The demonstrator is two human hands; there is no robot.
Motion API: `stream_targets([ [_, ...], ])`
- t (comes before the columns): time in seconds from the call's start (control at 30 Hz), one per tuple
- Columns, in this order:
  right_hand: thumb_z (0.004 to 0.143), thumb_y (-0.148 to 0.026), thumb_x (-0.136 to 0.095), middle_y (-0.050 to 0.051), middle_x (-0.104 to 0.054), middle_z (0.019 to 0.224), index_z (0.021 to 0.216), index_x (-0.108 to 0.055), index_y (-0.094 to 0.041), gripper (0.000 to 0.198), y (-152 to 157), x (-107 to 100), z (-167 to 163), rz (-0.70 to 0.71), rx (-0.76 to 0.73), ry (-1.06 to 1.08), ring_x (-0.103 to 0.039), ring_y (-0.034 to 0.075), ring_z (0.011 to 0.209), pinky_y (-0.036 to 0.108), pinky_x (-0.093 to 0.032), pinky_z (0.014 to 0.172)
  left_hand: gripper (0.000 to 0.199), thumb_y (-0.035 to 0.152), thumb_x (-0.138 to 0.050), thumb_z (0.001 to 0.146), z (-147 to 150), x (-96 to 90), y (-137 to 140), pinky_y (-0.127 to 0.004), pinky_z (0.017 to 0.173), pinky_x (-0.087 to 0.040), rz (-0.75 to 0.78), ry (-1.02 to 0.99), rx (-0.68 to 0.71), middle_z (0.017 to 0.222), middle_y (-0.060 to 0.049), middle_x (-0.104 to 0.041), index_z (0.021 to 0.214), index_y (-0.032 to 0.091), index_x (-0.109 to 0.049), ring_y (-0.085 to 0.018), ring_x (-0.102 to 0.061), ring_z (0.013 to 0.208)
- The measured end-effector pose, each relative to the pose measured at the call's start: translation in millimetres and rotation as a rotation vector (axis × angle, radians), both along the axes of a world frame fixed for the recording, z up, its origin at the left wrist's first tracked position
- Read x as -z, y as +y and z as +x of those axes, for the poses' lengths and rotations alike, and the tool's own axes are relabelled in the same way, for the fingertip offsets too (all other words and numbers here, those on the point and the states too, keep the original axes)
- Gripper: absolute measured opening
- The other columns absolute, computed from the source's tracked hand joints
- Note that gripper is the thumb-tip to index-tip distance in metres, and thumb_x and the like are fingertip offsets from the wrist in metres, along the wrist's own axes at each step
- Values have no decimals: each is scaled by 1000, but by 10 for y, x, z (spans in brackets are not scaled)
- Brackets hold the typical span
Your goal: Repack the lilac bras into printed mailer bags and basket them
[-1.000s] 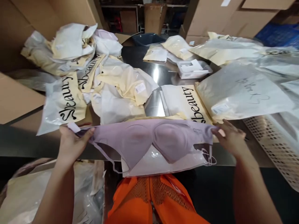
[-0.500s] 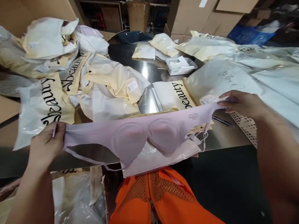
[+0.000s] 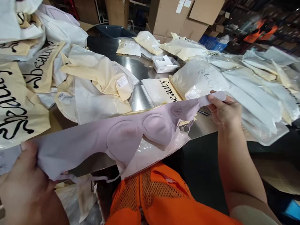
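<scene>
A lilac bra [image 3: 124, 134] is stretched between my two hands, its moulded cups facing up at me. My left hand [image 3: 28, 181] pinches one end of its band at the lower left, with some of the band reaching past the thumb. At the other end, my right hand [image 3: 223, 107] is closed on the band, thumb on top. A printed patch shows on the band near the right cup, and a thin strap hangs below on the left. Under the bra, a clear plastic bag [image 3: 152, 150] lies at the table's front edge, partly covered.
Bags printed "sbeauty" [image 3: 42, 68] pile up on the left of the metal table [image 3: 133, 75]. More plastic-wrapped packs [image 3: 253, 90] fill the right side. A small white box [image 3: 164, 64] stands at the back, and a pen [image 3: 203, 112] lies near my right hand. Cartons [image 3: 171, 18] stand behind.
My view has turned to the right. My left hand has come closer and lower, and more of the band now shows beyond it. The bra stays held at both ends.
</scene>
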State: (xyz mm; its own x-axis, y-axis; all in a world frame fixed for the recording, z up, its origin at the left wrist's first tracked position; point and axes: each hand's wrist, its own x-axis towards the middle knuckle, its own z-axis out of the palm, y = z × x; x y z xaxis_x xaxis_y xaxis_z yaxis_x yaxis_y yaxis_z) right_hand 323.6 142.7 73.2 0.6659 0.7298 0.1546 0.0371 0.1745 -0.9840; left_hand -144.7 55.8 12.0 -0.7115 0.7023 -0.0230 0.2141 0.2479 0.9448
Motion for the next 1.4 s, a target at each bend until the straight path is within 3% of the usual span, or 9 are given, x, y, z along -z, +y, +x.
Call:
stream_targets([
  [0.1,63,-5,-78,3,-69,76,77,-71,-10,16,3,-121,-26,68,60,-38,-64,14,69,32,-57,67,67,65,-57,77,397,-129,185,-39,66,-60,46,-98,61,119,-10,-63,121,15,-54,-32,-62,104],
  [0.23,62,-15,-84,4,-69,74,78,-72,-10,21,41,-264,-140,101,73,-162,-62,13,65,29,-57,60,57,57,-69,74,1017,-163,467,-34,70,-60,5,-17,888,111,-7,-68,117,21,-59,-26,-68,93],
  [0.33,65,-25,-85,5,-72,79,85,-74,-10,27,-38,-276,-397,107,93,-323,-63,14,67,31,-60,63,54,58,-66,78,1206,-155,562,-34,85,-58,14,-6,1180,129,-5,-62,121,26,-56,-25,-65,108],
  [0.57,86,-46,-68,5,-66,122,118,-68,-26,38,-589,-28,-1224,-90,-740,-432,-64,24,112,48,-52,100,42,55,-58,86,655,82,190,-36,84,-58,55,-182,762,120,-8,-67,113,22,-61,-24,-68,101],
  [0.73,96,-41,-51,6,-72,104,113,-68,-26,28,-976,472,-1207,-176,-620,-297,-71,24,93,47,-60,85,29,45,-56,90,478,305,-175,-34,90,-53,54,158,541,114,-3,-69,110,26,-65,-21,-67,101],
  [1.03,89,-8,-48,11,-37,152,147,-40,-19,60,-695,1203,-1506,-128,-860,-1517,-22,34,145,66,-15,116,16,27,-53,93,738,273,-208,-24,91,-45,217,611,721,115,-2,-68,103,25,-65,-16,-63,108],
  [1.13,86,-6,-54,14,-44,147,143,-46,-19,60,-362,1111,-1637,-221,-987,-1258,-24,39,143,74,-2,111,16,22,-54,92,718,218,-262,-24,95,-44,310,637,722,112,-2,-68,103,24,-66,-15,-64,105],
  [1.27,81,7,-45,5,-54,139,138,-52,-23,65,-76,653,-1464,-177,-1050,-831,-50,22,130,48,-31,116,17,25,-54,92,490,248,-426,-27,95,-46,310,610,617,111,-3,-69,104,23,-65,-17,-65,104],
  [1.4,88,-12,-50,6,-72,109,104,-68,-4,26,136,112,-1024,-117,-915,880,-68,9,98,20,-49,94,23,36,-52,93,296,454,-485,-25,81,-51,280,716,607,111,0,-71,108,26,-65,-16,-68,98],
])
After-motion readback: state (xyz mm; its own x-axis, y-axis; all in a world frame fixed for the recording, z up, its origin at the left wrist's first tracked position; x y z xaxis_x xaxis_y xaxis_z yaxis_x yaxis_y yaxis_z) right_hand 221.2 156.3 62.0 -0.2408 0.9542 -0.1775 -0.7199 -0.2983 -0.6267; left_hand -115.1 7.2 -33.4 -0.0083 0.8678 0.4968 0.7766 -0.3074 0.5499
